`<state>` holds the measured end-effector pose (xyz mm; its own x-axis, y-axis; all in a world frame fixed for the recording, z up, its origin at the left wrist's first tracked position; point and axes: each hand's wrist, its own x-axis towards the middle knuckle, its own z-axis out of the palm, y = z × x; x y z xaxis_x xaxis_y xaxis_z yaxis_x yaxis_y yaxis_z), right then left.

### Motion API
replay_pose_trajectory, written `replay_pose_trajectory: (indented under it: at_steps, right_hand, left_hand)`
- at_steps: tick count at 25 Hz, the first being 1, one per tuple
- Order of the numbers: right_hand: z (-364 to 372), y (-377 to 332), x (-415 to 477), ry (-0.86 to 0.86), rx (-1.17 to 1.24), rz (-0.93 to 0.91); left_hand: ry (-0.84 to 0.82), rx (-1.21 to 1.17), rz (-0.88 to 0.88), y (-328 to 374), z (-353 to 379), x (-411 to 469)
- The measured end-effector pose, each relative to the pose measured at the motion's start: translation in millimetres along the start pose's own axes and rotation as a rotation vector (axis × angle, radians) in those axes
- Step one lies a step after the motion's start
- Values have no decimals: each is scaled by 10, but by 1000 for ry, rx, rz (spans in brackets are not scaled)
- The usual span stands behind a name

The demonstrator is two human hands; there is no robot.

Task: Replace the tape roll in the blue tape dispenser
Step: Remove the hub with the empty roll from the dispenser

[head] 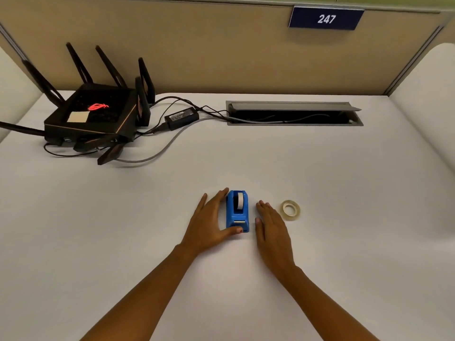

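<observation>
The left hand [209, 222] cupped the blue tape dispenser [237, 211] with spread fingers; the right hand [270, 225] lay flat, fingers loose, beside a spare tape roll [290, 209] on the desk [344, 193].

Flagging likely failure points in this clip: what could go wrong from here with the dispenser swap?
The left hand only cups the blue tape dispenser from one side, so it may slide when the old roll is pulled out. The right hand lies flat between the dispenser and the spare tape roll, which lies loose and could be nudged away.
</observation>
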<state>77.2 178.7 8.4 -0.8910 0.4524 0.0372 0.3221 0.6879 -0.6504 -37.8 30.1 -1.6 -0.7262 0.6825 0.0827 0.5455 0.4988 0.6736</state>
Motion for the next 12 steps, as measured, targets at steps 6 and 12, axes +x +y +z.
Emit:
replay_pose_trajectory:
  at_steps: [6, 12]
  right_hand:
    - [-215, -179, 203, -23, 233, -15]
    - [-312, -355, 521, -219, 10, -163]
  left_hand:
    - [-4, -32, 7, -29, -14, 40]
    - [27, -40, 20, -43, 4, 28]
